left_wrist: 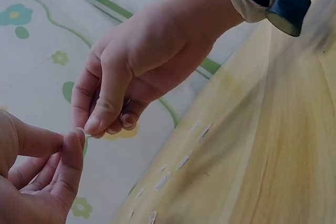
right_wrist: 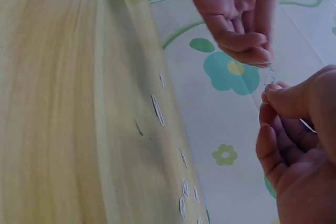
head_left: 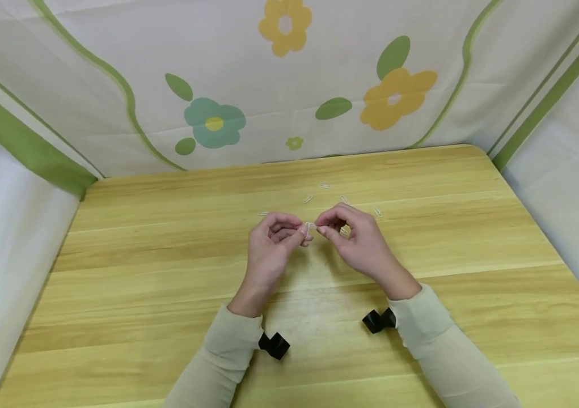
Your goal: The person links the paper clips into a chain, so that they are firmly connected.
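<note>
Both hands meet above the table in the head view. My left hand (head_left: pixel 270 249) pinches a small white paper clip (head_left: pixel 308 225) between thumb and fingers. From the other side my right hand (head_left: pixel 358 241) pinches at the same spot, its thumb and index fingertips close to the left ones. Short wire loops of the clip (right_wrist: pixel 270 77) show in the gap in the right wrist view; whether one clip or two linked clips are there, I cannot tell. Fingertips cover the rest of it.
Several loose white paper clips lie on the wooden table (head_left: pixel 141 272) beyond and around the hands, such as one clip (head_left: pixel 377 211) right of the right hand and another clip (head_left: pixel 325 186) farther back. A flowered cloth (head_left: pixel 141 34) hangs behind the table.
</note>
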Motion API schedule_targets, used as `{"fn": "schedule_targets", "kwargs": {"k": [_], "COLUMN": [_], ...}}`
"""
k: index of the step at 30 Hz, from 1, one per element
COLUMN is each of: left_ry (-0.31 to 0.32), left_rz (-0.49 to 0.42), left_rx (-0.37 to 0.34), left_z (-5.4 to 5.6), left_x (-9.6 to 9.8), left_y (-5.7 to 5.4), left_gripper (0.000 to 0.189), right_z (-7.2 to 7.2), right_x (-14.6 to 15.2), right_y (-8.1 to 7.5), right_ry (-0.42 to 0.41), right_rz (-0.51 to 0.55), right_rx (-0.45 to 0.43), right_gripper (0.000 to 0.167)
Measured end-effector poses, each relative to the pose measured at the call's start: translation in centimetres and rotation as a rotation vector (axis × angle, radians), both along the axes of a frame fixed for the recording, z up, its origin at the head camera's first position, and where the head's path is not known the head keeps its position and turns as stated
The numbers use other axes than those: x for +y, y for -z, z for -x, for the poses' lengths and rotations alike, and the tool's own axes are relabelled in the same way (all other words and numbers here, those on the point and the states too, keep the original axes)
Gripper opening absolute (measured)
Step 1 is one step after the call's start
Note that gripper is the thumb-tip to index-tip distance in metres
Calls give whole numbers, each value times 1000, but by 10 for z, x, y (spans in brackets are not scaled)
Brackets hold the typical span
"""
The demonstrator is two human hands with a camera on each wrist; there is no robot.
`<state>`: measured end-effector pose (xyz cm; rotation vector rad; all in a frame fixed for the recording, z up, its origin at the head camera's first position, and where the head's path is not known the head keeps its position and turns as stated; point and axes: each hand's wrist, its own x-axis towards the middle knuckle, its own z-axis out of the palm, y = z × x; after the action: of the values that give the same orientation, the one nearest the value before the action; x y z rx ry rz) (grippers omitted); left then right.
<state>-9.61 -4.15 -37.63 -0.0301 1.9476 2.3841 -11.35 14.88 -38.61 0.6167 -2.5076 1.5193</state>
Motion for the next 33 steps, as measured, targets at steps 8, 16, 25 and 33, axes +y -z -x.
{"fn": "schedule_targets", "kwargs": {"k": [8, 16, 25, 33], "left_ry": [135, 253, 292, 255], "left_rz": [94, 200, 299, 266], "left_rx": [-76, -124, -84, -95], "left_z": [1, 1, 1, 2], "left_x": [-7, -10, -9, -9], "left_y": [5, 6, 9, 13], "left_gripper": [19, 24, 20, 21], "right_z": [4, 5, 4, 9], "right_x": [7, 9, 10, 22], "right_y": [-3, -5, -7, -6], "right_ry": [-5, -18, -29, 26], "right_rz": [-9, 44, 34, -57], "right_rx": [-219, -281, -337, -309], "right_gripper": [9, 10, 13, 15]}}
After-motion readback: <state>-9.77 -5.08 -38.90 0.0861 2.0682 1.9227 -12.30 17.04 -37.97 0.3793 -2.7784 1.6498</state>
